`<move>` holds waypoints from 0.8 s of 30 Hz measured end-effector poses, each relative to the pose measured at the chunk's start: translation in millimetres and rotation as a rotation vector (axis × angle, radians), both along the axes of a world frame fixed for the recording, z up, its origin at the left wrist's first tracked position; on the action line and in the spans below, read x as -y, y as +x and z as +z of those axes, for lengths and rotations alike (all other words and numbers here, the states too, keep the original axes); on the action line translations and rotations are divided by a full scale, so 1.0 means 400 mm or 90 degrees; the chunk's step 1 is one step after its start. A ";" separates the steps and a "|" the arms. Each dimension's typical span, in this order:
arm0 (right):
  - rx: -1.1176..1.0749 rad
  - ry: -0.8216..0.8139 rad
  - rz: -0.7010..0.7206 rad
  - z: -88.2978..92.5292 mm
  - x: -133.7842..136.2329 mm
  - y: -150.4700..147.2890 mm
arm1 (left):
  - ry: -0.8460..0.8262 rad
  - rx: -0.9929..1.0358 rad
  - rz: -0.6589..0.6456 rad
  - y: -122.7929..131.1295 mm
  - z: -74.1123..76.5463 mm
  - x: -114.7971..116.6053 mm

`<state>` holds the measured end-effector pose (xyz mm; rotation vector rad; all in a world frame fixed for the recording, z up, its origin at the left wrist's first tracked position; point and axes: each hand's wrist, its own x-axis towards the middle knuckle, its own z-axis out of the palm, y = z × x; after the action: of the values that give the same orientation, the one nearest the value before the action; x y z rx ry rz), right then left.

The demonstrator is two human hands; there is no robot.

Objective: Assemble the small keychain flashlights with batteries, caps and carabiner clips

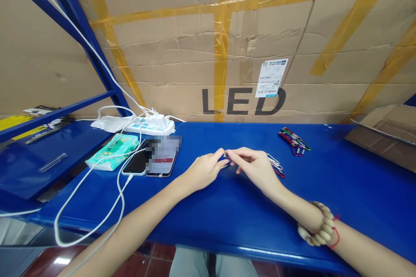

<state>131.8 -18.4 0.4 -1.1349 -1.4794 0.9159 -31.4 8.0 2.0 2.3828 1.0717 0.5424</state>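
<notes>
My left hand (204,169) and my right hand (255,165) meet over the middle of the blue table (227,212). Both pinch a small blue keychain piece (223,159) between fingertips. Just right of my right hand lie silver carabiner clips (276,164) with a bit of red beneath. My right wrist wears a beaded bracelet (316,230) and a red string. A bundle of coloured keychain pens (294,140) lies farther back on the right.
Two phones (152,162) lie left of my hands, one on a white charging cable (97,207). Behind them sit a tissue pack (112,150) and a white power strip (151,126). A taped cardboard box (227,52) marked LED forms the back wall. Cardboard pieces (383,136) lie at right.
</notes>
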 end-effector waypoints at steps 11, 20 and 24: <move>0.055 0.132 -0.081 -0.019 -0.001 -0.008 | -0.096 0.000 -0.016 0.012 -0.017 0.013; 0.242 0.185 -0.083 0.010 -0.039 0.059 | -0.093 0.138 -0.018 -0.014 0.013 -0.008; 0.478 0.201 -0.078 0.014 -0.047 0.084 | -0.121 0.220 -0.125 -0.009 0.019 -0.006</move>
<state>165.2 0.5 6.2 -1.3791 -2.0286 0.1367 -35.1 10.5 9.6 2.1007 0.6972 0.7140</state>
